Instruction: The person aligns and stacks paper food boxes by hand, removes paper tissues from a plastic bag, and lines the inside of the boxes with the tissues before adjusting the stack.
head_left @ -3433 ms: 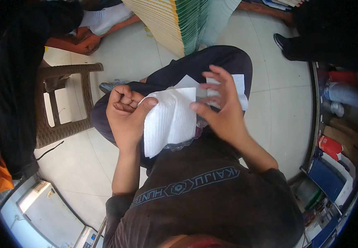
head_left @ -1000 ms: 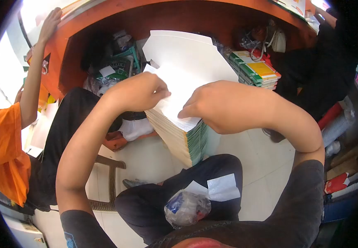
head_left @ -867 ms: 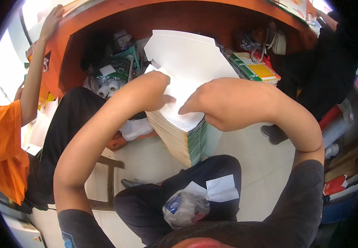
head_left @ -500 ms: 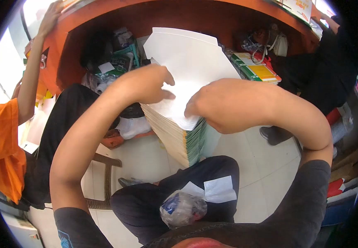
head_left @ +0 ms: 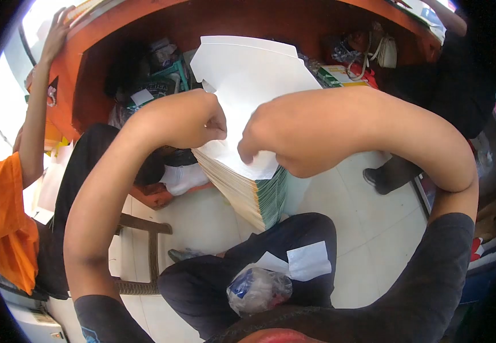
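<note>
A large white card sheet [head_left: 248, 68] with cut, flap-like edges lies on top of a tall stack of sheets [head_left: 231, 186]. The stack's sides show cream and green edges. Over the sheet's left part, my left hand [head_left: 205, 120] is closed, its fingers curled down. Just across from it, my right hand [head_left: 276, 134] is bent with its fingertips low against the sheet's near part. Anything small pinched in either hand is hidden. On my lap rest a clear plastic bag [head_left: 259, 291] with something inside and white paper pieces [head_left: 309, 261].
An orange-brown desk [head_left: 225, 20] curves ahead, with bags and bundles beneath it. To the left sits a person in an orange shirt [head_left: 2, 217], near a brown chair frame [head_left: 153, 251]. Another person's dark trousers and shoe [head_left: 382, 180] are at the right.
My left hand's fingers have curled in and dropped slightly. The right hand has shifted a little left over the sheet. The view has also shifted slightly.
</note>
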`<state>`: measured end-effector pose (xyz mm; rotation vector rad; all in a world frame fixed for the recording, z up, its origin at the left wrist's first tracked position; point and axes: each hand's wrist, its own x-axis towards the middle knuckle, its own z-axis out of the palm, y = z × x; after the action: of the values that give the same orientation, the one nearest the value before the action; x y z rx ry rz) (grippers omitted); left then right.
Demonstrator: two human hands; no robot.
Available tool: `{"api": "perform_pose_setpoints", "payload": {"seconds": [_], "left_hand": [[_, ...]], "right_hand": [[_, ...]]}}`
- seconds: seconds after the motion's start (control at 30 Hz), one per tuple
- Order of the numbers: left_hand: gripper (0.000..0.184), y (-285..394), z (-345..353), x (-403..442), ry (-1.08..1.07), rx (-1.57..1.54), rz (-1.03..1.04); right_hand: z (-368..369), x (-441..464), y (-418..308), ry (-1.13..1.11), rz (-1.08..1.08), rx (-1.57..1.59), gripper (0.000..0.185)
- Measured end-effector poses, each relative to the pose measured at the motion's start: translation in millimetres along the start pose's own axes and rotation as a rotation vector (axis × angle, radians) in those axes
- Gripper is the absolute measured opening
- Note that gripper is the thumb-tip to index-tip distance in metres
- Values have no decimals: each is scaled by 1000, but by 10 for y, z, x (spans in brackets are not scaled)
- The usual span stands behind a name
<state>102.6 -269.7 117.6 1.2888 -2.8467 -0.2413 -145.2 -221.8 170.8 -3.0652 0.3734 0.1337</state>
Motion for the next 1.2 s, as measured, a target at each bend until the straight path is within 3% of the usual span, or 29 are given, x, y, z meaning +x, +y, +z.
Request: {"api": "perform_pose_setpoints", "payload": {"seconds": [0.17,0.27,0.37,0.47,0.57,0.67,0.77,0.93,1.07,1.13,1.2], "left_hand": [[22,123,-51,-13,-194,-34,-109],[27,169,33,25,-223,69,-160],[31,184,47,47,-202,35,-230],[44,186,63,119,-254,70,-319],[67,62,180,119,-91,119,-168],[77,22,173,166,-173,118,-156],[71,-15,164,152,-170,91,-108],[50,-134,276,251,-69,-28,-162],[39,-133,381,252,63,-3,-167],[42,-150,379,258,50,28,-137],[43,-114,354,258,40,29,-147]], "right_hand": [[15,186,-28,-363,141,76,53],[-88,193,-25,-357,141,125,53],[-91,127,-97,-168,103,5,53],[-104,210,-43,-304,150,100,51],[-106,332,56,-533,188,158,46],[-154,295,-100,-411,244,118,41],[-92,259,-146,-198,286,159,36],[-211,560,5,-617,237,268,32],[40,342,22,-204,179,174,34],[176,333,66,-115,172,17,34],[240,338,118,-189,140,-139,32]]}}
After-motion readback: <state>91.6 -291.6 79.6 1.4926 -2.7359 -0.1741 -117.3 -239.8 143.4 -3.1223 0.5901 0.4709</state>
